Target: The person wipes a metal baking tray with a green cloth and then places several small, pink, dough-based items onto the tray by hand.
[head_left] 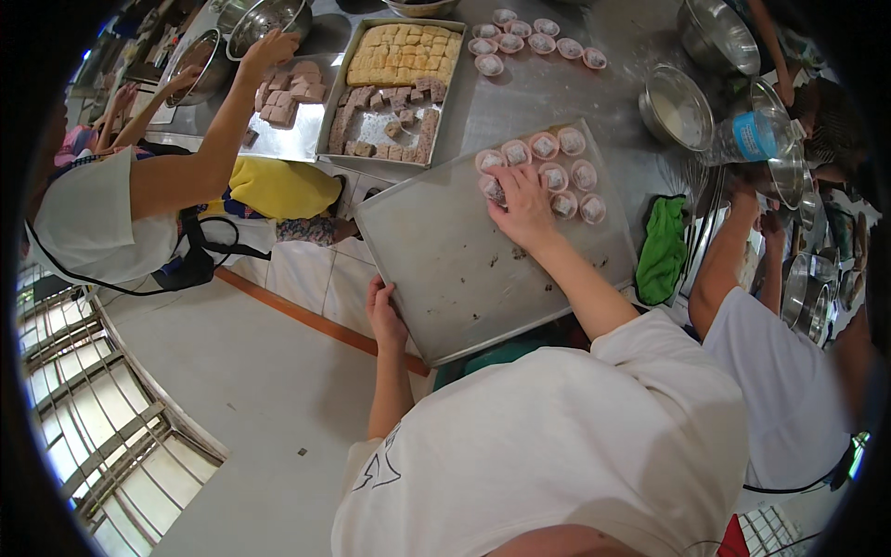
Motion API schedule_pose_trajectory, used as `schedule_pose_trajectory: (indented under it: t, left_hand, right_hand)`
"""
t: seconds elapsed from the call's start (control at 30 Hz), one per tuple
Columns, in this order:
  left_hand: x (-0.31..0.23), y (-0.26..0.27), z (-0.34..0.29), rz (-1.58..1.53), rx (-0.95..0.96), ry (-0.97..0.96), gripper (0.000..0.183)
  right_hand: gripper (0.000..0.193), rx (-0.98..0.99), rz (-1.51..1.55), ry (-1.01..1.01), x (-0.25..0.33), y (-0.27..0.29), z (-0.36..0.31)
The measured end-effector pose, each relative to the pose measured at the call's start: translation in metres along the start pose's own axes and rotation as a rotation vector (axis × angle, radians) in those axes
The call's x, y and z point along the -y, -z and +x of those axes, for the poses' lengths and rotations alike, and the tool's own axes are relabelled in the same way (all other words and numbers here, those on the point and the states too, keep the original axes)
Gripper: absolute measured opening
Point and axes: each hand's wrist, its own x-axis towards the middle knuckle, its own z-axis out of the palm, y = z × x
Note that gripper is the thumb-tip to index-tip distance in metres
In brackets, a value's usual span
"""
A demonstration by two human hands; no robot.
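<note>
My left hand [385, 316] grips the near left edge of a shallow metal tray [436, 269]. The fingers of my right hand [522, 209] close around a small coated cake in a pink paper cup [494, 188], at the left end of a group on the tray's far part. Several more cupped cakes [554, 176] sit there in rough rows beside my right fingers. Dark crumbs [518, 252] are scattered over the tray's near part. My right fingertips partly cover the cake they touch.
More cupped cakes [543, 43] stand on the metal table beyond. A rectangular pan [452, 93] holds yellow cake squares and brown-coated pieces. Bowls [676, 107], a green cloth [662, 249] and a clear bottle [754, 136] lie to the right. People work on both sides.
</note>
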Motion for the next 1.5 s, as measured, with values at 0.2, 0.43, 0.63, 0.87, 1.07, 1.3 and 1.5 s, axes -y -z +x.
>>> schedule_pose_trajectory:
  t: [0.2, 0.43, 0.63, 0.87, 1.07, 1.3, 1.5]
  left_hand:
    - [0.000, -0.002, 0.000, 0.012, -0.018, 0.017, 0.026]
    - [-0.001, -0.006, -0.004, 0.021, -0.007, -0.019, 0.029]
    - [-0.005, -0.011, -0.008, 0.051, -0.026, -0.002, 0.030]
    - [-0.008, -0.010, -0.010, 0.111, -0.015, 0.000, 0.030]
    - [-0.001, -0.007, -0.005, 0.081, -0.015, -0.013, 0.030]
    - [0.002, -0.003, 0.002, 0.044, 0.025, -0.031, 0.029]
    - [0.000, -0.007, 0.001, 0.026, 0.076, -0.057, 0.028]
  right_hand:
    - [0.051, -0.011, -0.127, 0.032, -0.003, -0.005, -0.005]
    - [0.048, -0.201, -0.239, 0.102, -0.003, 0.022, 0.042]
    - [0.055, -0.317, -0.175, -0.035, -0.075, 0.000, 0.178]
    - [0.060, -0.296, -0.153, -0.067, -0.105, -0.045, 0.223]
    - [0.097, -0.110, 0.085, -0.146, -0.088, -0.020, 0.167]
    - [0.057, -0.014, 0.100, -0.032, -0.006, 0.030, 0.009]
    - [0.056, 0.039, -0.077, 0.068, 0.008, 0.019, -0.042]
